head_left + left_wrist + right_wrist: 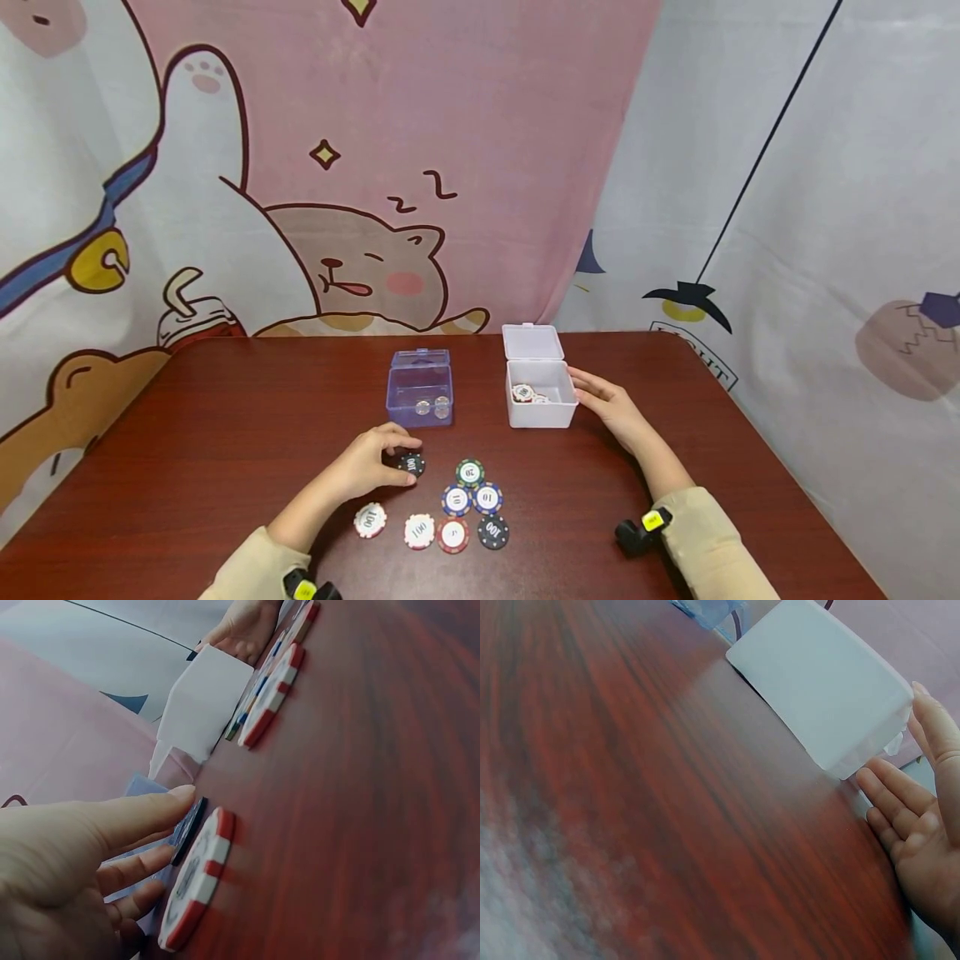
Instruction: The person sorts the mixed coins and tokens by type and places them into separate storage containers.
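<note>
My left hand (369,462) has thumb and fingers around the edges of a black poker chip (411,464) marked 100, low over the table. In the left wrist view, the thumb is at one edge of this black chip (190,831) and a fingertip at the other. The right hand (611,410) rests its extended fingers against the right side of an open white box (542,416), which has several poker chips (523,392) inside. Beyond the left hand stands an open clear blue box (401,417) with a few pale chips (441,406) in it.
Several chips lie flat on the brown table (570,517): white ones (371,520) nearest the left hand, then a red (452,535), a black (492,532), blue ones (456,500) and a green (470,472). A printed cloth (487,150) hangs behind the table.
</note>
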{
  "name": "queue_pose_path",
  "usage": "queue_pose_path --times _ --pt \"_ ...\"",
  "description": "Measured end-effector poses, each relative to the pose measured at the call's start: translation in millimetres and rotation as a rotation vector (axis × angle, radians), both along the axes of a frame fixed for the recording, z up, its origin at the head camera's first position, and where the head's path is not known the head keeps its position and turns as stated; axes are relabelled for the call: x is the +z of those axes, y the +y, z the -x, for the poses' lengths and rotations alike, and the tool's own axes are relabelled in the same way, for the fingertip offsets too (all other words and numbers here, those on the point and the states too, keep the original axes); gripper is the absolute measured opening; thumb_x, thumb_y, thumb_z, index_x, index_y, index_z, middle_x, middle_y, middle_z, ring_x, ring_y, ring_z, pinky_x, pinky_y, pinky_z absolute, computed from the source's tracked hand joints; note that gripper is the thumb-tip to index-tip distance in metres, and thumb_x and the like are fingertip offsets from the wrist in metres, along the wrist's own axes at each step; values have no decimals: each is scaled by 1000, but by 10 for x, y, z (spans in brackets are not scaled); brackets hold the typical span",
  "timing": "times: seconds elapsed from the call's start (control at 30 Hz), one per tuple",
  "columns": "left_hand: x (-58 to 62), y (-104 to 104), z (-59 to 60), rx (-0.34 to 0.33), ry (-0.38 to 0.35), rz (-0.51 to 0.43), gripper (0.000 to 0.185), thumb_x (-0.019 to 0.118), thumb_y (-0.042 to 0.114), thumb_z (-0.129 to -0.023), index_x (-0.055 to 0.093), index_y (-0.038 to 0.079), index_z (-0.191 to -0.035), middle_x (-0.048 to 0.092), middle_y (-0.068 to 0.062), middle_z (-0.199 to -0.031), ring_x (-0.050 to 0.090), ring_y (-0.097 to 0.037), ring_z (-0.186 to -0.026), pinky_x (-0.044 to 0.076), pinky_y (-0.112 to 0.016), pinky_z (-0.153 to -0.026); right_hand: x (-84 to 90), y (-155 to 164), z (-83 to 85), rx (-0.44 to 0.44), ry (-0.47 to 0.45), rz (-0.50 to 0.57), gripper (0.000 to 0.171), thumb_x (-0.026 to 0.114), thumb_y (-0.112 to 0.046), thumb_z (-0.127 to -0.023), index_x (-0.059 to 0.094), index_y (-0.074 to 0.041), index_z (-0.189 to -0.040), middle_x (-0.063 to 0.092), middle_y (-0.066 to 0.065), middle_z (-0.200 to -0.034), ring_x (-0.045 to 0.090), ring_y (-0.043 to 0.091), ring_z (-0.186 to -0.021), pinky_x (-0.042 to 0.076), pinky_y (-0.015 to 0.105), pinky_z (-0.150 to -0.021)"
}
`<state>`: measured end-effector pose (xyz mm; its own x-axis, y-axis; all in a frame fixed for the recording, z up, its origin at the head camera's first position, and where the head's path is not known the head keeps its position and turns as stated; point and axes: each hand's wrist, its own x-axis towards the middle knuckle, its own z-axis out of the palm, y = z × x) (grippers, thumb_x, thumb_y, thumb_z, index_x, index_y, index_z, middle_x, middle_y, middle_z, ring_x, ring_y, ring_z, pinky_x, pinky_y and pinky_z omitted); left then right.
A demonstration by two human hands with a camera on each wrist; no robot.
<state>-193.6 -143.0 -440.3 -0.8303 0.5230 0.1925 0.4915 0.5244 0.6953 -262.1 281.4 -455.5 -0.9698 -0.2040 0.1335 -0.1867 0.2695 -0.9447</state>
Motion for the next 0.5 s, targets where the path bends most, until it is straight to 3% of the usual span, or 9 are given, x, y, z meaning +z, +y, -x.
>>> queue_pose_path --times 0.13,0.5 --pt "-5 -5 -7 7 -28 -13 46 86 12 -68 71 0 -109 58 -3 -101 52 -18 -86 44 -31 -73 -7 -3 7 10 3 4 50 61 -23 -95 48 -10 -142 53 17 -135 48 23 -122 39 31 -96" --pt "-50 16 0 40 -32 -5 39 87 10 -66 74 4 -102 55 2 -97 53 -17 -86 46 -29 -74 3 2 -3 3 -3 -10 51 60 -24 -96 47 -10 -142 52 17 -136 46 26 -125 36 42 -100"
